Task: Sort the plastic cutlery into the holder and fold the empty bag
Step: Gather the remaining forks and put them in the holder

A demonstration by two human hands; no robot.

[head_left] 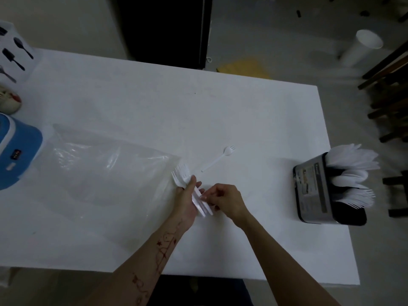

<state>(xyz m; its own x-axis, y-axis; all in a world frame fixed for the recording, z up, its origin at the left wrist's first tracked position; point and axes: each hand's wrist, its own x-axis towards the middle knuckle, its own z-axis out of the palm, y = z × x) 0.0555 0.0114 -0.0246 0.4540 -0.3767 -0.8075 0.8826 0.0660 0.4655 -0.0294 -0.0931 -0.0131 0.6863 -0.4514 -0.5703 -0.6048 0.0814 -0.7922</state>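
Observation:
My left hand (186, 200) grips a bundle of several white plastic forks (181, 175), tines pointing away from me, just right of the clear plastic bag (99, 173) that lies flat on the white table (154, 102). My right hand (225, 198) pinches the handle ends of that same bundle. One white fork (218, 159) lies alone on the table beyond my hands. The black cutlery holder (313, 191) stands at the table's right edge, filled with white knives, spoons and forks in separate compartments.
A blue and white appliance (15, 155) sits at the left edge, with a small bowl (8, 100) and a white box printed with black cutlery (13, 51) behind it. A white bin (359, 47) and dark wooden furniture (390, 89) stand on the floor to the right.

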